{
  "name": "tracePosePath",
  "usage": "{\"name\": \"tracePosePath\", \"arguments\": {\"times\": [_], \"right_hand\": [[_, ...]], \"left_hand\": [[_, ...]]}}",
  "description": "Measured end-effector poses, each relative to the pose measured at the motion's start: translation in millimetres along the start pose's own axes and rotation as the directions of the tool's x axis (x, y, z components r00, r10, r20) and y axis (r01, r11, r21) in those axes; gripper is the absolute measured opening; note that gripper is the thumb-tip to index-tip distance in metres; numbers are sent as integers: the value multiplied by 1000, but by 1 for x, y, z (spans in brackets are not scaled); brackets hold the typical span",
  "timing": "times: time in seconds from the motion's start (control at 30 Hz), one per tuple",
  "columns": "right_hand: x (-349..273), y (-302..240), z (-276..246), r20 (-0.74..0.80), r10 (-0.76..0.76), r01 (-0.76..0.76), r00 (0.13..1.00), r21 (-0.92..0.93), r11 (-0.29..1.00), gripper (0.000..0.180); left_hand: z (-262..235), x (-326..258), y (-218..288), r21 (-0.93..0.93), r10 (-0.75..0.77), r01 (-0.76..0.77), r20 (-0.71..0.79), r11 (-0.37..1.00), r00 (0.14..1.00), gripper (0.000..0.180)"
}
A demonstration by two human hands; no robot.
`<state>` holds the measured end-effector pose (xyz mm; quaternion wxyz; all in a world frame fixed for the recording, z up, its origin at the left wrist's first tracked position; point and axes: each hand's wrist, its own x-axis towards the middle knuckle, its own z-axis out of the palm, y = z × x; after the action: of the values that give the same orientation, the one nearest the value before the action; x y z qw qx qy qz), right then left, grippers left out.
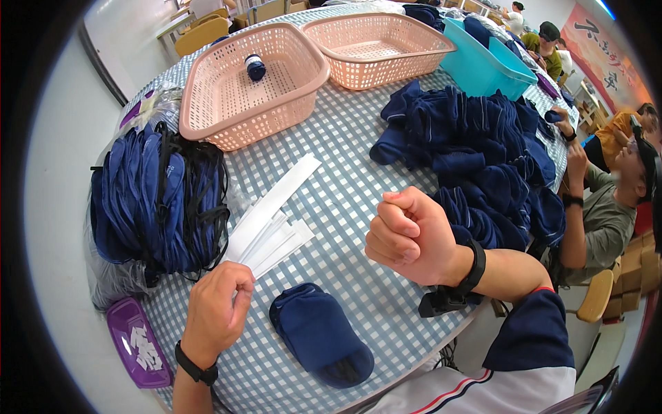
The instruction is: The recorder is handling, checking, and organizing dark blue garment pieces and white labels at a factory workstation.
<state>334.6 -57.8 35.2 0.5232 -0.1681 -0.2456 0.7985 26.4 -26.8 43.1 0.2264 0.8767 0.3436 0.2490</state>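
My left hand [219, 303] is closed at the near end of a fanned stack of white paper strips [279, 196], thumb and fingers pressed together on a strip. My right hand [412, 238] is raised above the table in a loose fist, with nothing showing in it. Between and below the hands lies a folded navy cloth piece [317, 334], sock-like, with a darker rounded end. To the right of my right hand spreads a large heap of navy cloth pieces [476, 152]. A navy roll with a white band [255, 67] lies in the left pink basket [252, 114].
A bundle of navy bags with black cords [158, 200] stands at the left. Near it sits a purple tray [124, 331] of small white pieces. A second pink basket [376, 65] and a turquoise bin [489, 65] stand behind. A co-worker [600, 234] sits at the right.
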Motion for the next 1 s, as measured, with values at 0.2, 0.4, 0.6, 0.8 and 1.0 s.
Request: {"name": "tracePosePath", "arguments": {"times": [0.2, 0.4, 0.6, 0.8, 1.0], "right_hand": [[-1, -1, 1, -9, 4, -4, 1000, 10, 1000, 50], [0, 0, 1, 10, -8, 8, 1000, 17, 1000, 51], [0, 0, 0, 19, -28, 28, 999, 2, 1000, 53], [-1, 0, 5, 8, -82, 82, 997, -175, 981, 53], [-2, 0, 5, 14, -97, 97, 995, -215, 972, 53]], "left_hand": [[-1, 0, 2, -10, -29, 29, 10, 1000, 1000, 14], [0, 0, 1, -9, -15, 15, -1, 1000, 1000, 14], [1, 0, 1, -6, -20, 20, 2, 1000, 1000, 13], [1, -1, 1, 6, -14, 13, 13, 1000, 1000, 13], [1, -1, 1, 11, -23, 22, 25, 1000, 999, 14]]}}
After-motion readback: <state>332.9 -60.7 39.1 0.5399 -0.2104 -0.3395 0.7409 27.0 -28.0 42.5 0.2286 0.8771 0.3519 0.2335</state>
